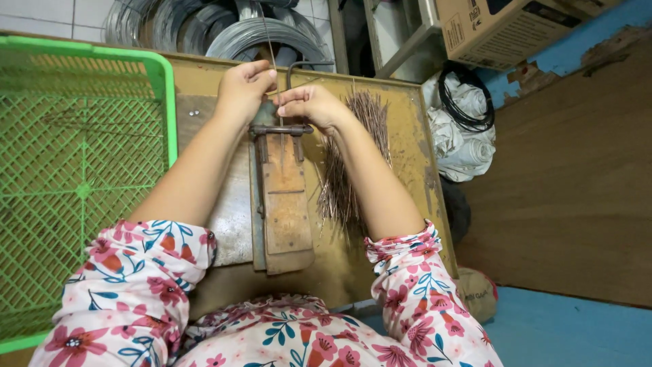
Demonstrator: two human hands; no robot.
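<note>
Left hand (243,87): rested at the far end of the wooden jig (284,204), fingers pinched closed on a thin wire (270,41) that ran up toward the coils of wire (224,27) at the wall.

Right hand (311,103): lay just beside the left, fingers curled shut on the same wire over the jig's metal crossbar (280,129). A dark bent handle (305,66) rose just behind this hand.

Wooden jig: a long, worn board with rusty metal fittings, lying lengthwise on the work table (407,136), between the person's forearms.

Cut wire pieces (353,156): a loose bundle of short straight lengths on the table, to the right of the jig, partly under the right forearm.

Green plastic crate (81,170): mesh-walled, at the left, touching the table edge.

Cardboard box (502,27): upper right, well apart from the hands.

Black cable loop (465,102): lay on a heap of white cloth (462,143) right of the table.

Sleeves (136,285): white with red and blue flowers, pushed up to the elbows.
</note>
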